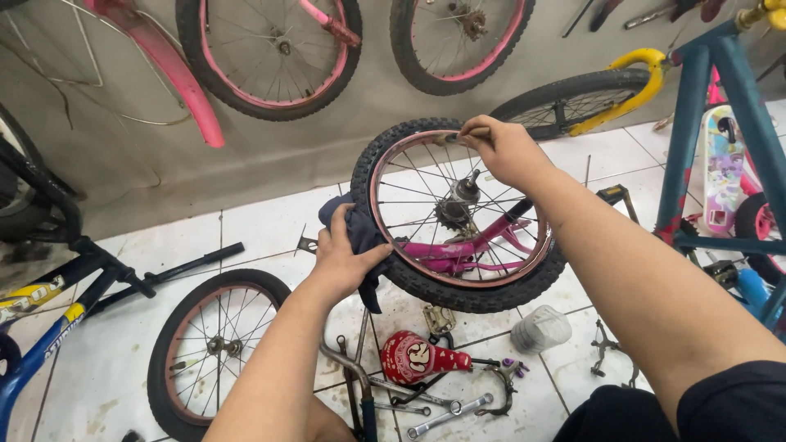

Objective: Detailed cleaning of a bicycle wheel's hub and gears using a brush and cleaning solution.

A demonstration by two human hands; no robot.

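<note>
A small wheel (458, 214) with a black tyre and pink rim stands upright at the centre of the frame, between the two hands. The left hand (344, 255) is at the wheel's lower left edge, pressing a dark cloth (360, 233) against the tyre; its fingers are closed around the cloth and its thumb points right along the tyre. The right hand (503, 149) is at the top of the wheel, fingers pinched shut on a thin tool (458, 136) whose tip lies at the rim. What sort of tool it is cannot be told.

Both forearms reach up from the bottom of the frame, the left from lower centre, the right from the lower right corner, bent across the tyre's right side. A pink frame part (467, 250) shows behind the spokes.

On the tiled floor (262, 221) below the wheel lie a red saddle (422, 358), a spanner (449, 416), a pedal (439, 317) and a clear plastic cup (540, 329) on its side. A second wheel (214, 348) lies flat at lower left. More wheels (270, 53) hang on the wall at the top.
</note>
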